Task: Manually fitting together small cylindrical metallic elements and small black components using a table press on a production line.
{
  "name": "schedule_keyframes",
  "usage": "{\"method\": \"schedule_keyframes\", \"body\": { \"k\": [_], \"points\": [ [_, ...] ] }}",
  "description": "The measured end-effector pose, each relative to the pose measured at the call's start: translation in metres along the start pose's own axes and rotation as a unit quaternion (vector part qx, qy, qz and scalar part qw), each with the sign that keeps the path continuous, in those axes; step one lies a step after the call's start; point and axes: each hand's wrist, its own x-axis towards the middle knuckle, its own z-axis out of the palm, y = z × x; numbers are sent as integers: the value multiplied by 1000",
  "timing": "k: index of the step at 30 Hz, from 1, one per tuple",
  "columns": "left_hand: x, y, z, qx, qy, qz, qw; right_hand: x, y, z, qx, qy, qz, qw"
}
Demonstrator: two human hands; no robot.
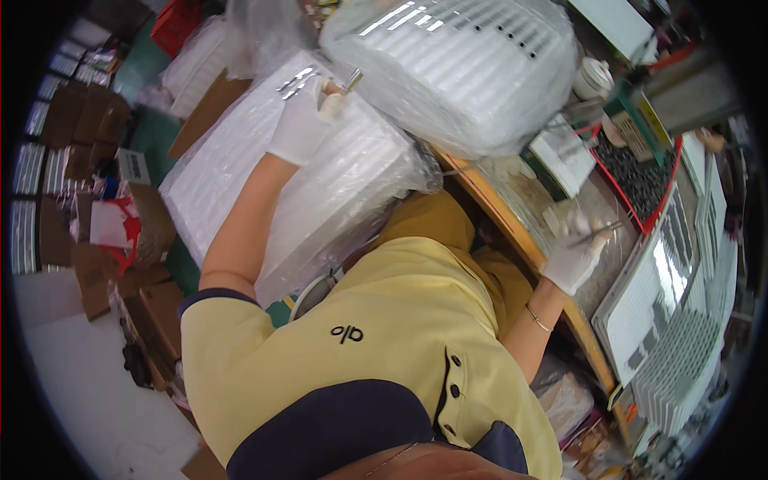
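My left hand [302, 126], in a white glove, is over a stack of white foam trays [232, 172] wrapped in clear plastic. Its fingers are closed on a short, shiny silver tube [353, 79]. More silver pieces [296, 83] show just beyond the knuckles; whether the hand touches them I cannot tell. At the workbench on the right, my right hand [573, 262], also gloved in white, grips a thin metal tool [598, 233] that looks like tweezers. Close to its tip stands a red bin [646, 227] holding many small black parts [636, 172].
Another plastic-wrapped tray [456, 72] with rows of white grooves covers the bench's far end. A white lidded pot [593, 78], a small white box [562, 156] and white racks [648, 288] stand around the bench. Cardboard boxes [152, 216] are piled at left.
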Motion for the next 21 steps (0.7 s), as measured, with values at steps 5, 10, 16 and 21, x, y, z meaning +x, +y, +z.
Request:
{"method": "schedule_keyframes", "body": {
  "k": [5,10,16,21],
  "points": [
    [-43,89,14,-461,-453,-55,761,-38,-17,107,271,-299,124,906],
    [-64,137,63,-487,-525,-162,679,-37,11,117,320,-276,228,877],
    [-70,156,78,-392,-456,-48,797,-32,7,99,318,-169,237,902],
    [-67,165,77,-297,-340,146,881,-27,3,91,339,-172,236,894]
  ]
}}
